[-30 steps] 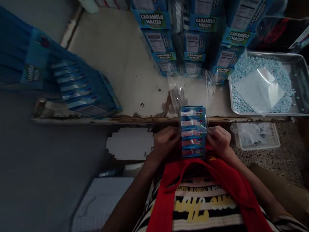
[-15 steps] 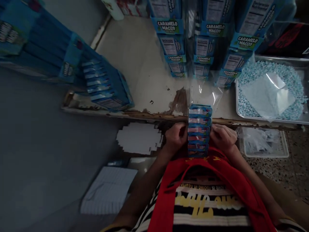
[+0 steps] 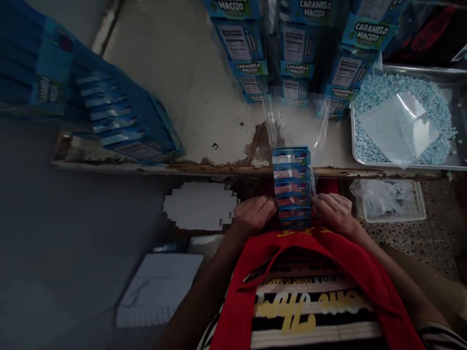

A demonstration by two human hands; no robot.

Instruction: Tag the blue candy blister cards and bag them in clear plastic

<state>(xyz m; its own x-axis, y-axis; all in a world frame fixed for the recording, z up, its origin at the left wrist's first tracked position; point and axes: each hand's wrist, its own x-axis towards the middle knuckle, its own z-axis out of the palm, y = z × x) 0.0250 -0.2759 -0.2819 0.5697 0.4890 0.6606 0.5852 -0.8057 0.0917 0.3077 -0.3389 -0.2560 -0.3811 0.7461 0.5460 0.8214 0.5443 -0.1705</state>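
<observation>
- Candy boxes (image 3: 292,187), blue and lined up in one column, lay between the two hands as I watched through the head camera, with their far end over the table's edge and their near end against the red apron (image 3: 321,250).
- Clear bag (image 3: 297,114) film covered the column and ran loose past its far end, above the table (image 3: 164,97).
- Right hand (image 3: 332,210): I saw its fingertips pinching the film along the column's right side.
- Left hand (image 3: 255,213): its curled fingers sat at the column's left side; I could not tell whether they pinched film.
- Beyond the loose film, I had three stacks of labelled boxes (image 3: 294,43) standing close ahead; more blue boxes (image 3: 146,126) stood off to the left.
- A metal tray (image 3: 458,146) of pale blue pieces (image 3: 370,99) sat on the right, a white basket (image 3: 396,219) below it.
- Both forearms angled inward from low on either side, backs of the hands up, held near the table's chipped front edge.
</observation>
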